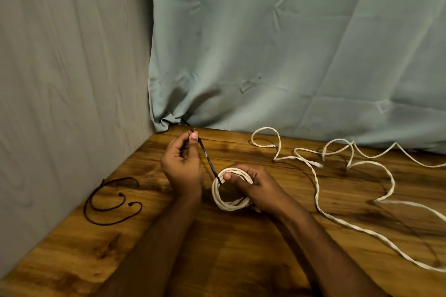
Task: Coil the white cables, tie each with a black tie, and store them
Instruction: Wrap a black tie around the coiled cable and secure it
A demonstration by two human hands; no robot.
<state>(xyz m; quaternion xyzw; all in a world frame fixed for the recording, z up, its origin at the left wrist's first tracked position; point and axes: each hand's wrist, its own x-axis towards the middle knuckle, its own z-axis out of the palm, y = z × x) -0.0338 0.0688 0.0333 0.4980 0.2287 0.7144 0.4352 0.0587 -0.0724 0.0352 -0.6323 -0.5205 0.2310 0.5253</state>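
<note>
Nearest the camera, on the wooden table, the right hand is gripping a coiled white cable while the left hand is pinching a black tie stretched from it. Farther right, loose white cables are sprawling; spare black ties are lying left.

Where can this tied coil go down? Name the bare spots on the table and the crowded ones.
Bare wood lies along the near edge, between the forearms and below the spare black ties at left. Another bare strip runs behind the left hand, toward the curtain corner. The right side is crowded with loose white cable.
</note>
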